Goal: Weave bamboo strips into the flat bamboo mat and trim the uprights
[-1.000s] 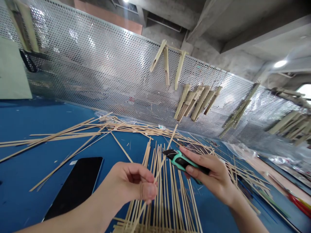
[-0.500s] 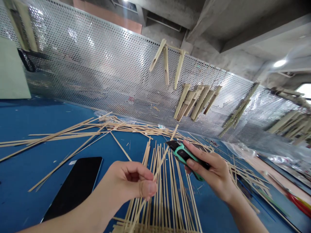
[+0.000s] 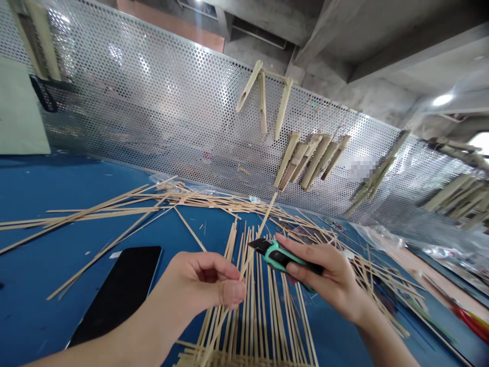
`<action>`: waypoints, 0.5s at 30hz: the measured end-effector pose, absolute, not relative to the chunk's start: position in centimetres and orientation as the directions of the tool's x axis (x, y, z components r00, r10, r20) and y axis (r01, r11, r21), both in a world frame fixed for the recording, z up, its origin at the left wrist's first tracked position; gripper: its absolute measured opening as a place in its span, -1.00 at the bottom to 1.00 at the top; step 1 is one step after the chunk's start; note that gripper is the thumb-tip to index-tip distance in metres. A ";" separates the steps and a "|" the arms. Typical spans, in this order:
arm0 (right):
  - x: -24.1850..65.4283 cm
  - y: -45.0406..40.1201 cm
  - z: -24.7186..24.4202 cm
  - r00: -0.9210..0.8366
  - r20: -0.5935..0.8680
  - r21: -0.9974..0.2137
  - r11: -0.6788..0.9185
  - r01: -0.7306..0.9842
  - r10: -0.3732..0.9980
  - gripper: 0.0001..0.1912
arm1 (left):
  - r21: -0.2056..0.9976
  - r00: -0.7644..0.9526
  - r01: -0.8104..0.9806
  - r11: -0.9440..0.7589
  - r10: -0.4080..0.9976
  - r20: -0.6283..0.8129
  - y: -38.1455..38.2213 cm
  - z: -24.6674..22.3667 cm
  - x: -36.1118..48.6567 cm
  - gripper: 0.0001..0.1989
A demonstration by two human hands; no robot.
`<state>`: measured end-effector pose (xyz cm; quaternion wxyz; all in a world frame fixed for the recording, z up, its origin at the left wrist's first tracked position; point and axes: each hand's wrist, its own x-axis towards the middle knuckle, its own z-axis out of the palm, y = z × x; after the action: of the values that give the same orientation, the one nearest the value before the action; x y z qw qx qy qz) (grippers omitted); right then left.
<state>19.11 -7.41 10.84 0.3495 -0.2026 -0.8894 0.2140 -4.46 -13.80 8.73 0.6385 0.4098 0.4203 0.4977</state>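
My left hand (image 3: 214,285) pinches a thin bamboo strip (image 3: 268,213) that slants up and away over the others. Wrapped in my right hand (image 3: 321,270) is a green and black utility knife (image 3: 278,256), its dark blade end against or just over the held strip, beyond my left fingertips. Below both hands, many narrow strips (image 3: 272,311) fan out lengthwise from a woven section (image 3: 237,359) at the bottom edge of the view. Whether the blade touches the strip is hard to tell.
A black phone (image 3: 118,293) lies left of my left hand on the blue table (image 3: 23,199). Loose strips (image 3: 214,201) are heaped along the back, before a perforated metal panel (image 3: 168,102) hung with bamboo pieces (image 3: 315,163). Red-handled tools (image 3: 468,318) lie far right.
My right hand has moved the knife left and toward me along the strip, closer to my left fingertips. My left hand has barely moved and keeps its pinch.
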 end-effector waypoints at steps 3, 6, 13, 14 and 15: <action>19.1 -7.4 10.8 -0.624 0.563 -0.532 0.815 0.228 0.542 -0.45 | 0.944 0.133 -0.287 0.163 0.983 -0.129 -13.8 8.9 -4.4 -0.84; 18.9 -7.5 10.9 -0.648 0.556 -0.522 0.826 0.215 0.520 -0.43 | 0.951 0.131 -0.264 0.159 0.983 -0.128 -13.8 9.0 -4.4 -0.85; 18.7 -7.6 10.8 -0.626 0.584 -0.509 0.834 0.213 0.517 -0.43 | 0.974 0.058 -0.183 0.136 0.990 -0.127 -13.9 9.7 -4.4 -0.82; 18.7 -7.6 10.7 -0.617 0.589 -0.511 0.832 0.215 0.521 -0.43 | 0.976 0.060 -0.169 0.137 0.990 -0.129 -13.9 9.7 -4.4 -0.82; 18.7 -7.6 10.7 -0.629 0.583 -0.509 0.835 0.211 0.514 -0.43 | 0.978 0.066 -0.157 0.141 0.989 -0.132 -13.9 9.8 -4.4 -0.81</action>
<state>18.72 -7.57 10.68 0.3780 -0.2060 -0.8800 0.2005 -4.40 -13.92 9.79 0.5854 0.4361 0.4773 0.4893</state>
